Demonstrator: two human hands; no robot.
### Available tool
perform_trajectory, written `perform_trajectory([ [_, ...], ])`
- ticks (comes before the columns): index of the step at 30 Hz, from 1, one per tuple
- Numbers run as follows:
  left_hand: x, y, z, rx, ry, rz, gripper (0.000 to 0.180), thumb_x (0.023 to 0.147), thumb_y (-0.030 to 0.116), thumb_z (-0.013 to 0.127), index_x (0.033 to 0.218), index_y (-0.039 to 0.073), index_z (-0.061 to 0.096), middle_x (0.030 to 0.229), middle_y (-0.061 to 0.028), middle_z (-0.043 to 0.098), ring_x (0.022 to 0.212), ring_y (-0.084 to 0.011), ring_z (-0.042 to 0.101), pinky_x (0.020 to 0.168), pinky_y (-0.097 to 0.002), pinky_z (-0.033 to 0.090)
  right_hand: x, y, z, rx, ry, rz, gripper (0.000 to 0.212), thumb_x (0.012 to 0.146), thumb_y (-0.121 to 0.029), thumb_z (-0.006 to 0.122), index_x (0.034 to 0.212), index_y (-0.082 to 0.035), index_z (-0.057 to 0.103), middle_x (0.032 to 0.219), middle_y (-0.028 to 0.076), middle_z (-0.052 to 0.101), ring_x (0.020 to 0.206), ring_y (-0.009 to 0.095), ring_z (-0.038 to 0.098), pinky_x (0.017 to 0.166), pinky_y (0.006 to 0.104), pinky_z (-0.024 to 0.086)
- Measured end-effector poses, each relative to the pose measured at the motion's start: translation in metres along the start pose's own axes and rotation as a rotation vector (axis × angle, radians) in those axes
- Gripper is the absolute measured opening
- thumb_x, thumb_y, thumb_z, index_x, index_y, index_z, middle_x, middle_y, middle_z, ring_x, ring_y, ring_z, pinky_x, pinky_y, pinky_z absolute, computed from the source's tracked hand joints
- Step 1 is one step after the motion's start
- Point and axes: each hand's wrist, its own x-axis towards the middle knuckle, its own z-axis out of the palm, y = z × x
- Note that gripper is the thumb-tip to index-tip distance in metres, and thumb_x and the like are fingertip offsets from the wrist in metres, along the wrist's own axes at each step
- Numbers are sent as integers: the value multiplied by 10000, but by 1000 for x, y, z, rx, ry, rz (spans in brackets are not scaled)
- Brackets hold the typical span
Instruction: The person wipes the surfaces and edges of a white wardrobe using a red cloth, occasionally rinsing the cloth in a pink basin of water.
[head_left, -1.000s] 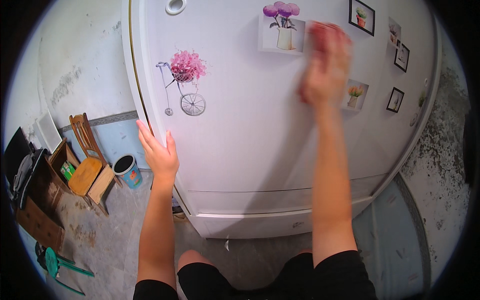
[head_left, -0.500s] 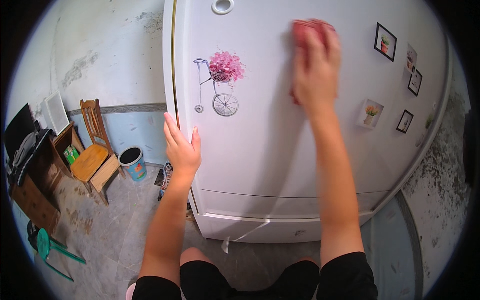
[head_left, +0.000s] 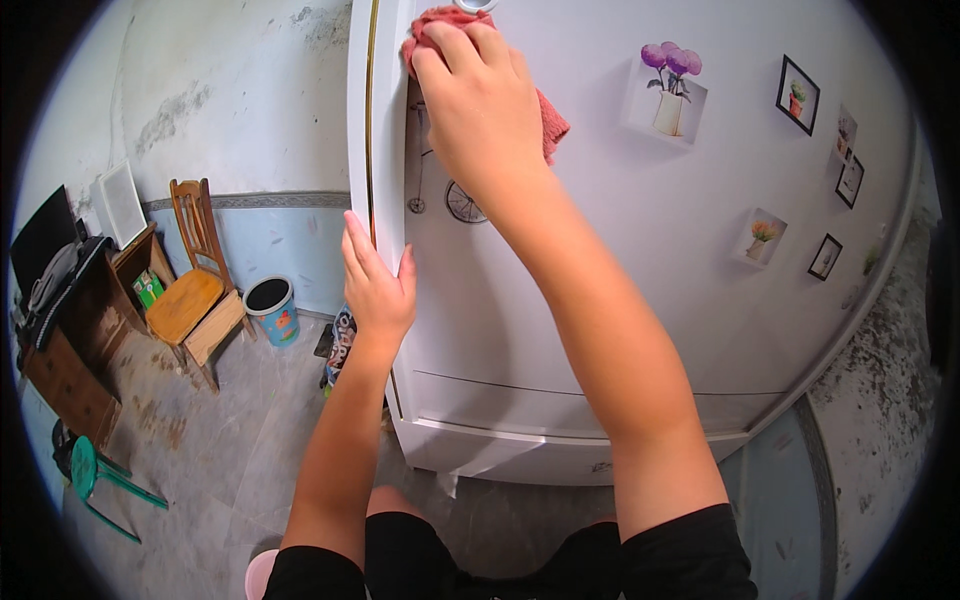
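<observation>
A tall white sliding wardrobe door [head_left: 570,270] with printed decorations stands in front of me. Near its upper left, my right hand [head_left: 487,110] presses a red cloth [head_left: 553,126] against the surface, fingers bent over it. The cloth sticks out on both sides of the hand, just below a round white recessed handle [head_left: 474,5]. Hand and cloth hide most of a printed bicycle [head_left: 465,203]. Lower down, my left hand [head_left: 378,285] rests on the door's left edge beside a gold strip [head_left: 369,130], its fingers stretched out and thumb apart, with nothing held.
To the left stand a wooden chair [head_left: 187,305], a blue bin [head_left: 276,322] with a black inside, and a green stool [head_left: 86,468]. A dark desk [head_left: 75,330] lines the far left. Something pink [head_left: 260,575] shows by my left sleeve. A stained wall [head_left: 880,370] borders the right.
My right hand has swept the red cloth leftward and slightly up across the door, uncovering a printed purple flower vase. My left hand stays at the door's edge.
</observation>
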Motion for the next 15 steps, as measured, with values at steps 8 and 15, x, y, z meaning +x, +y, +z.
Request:
perform_trajectory([
  [8, 1, -2, -5, -126, -27, -8, 778, 1158, 359, 486, 1720, -77, 169, 1737, -320, 311, 1571, -477, 392, 1286, -515, 330, -53, -23, -32, 265, -120, 25, 186, 863, -85, 744, 1034, -25, 703, 1221, 96, 722, 1148, 280, 652, 929, 416, 569],
  [15, 4, -11, -8, -439, -2, -31, 646, 1158, 237, 389, 1692, -101, 258, 1722, -303, 349, 1589, -441, 372, 1317, -504, 272, -122, -73, -51, 388, -175, 138, 165, 822, -52, 726, 979, -3, 711, 1245, 143, 720, 1168, 313, 668, 974, 426, 583],
])
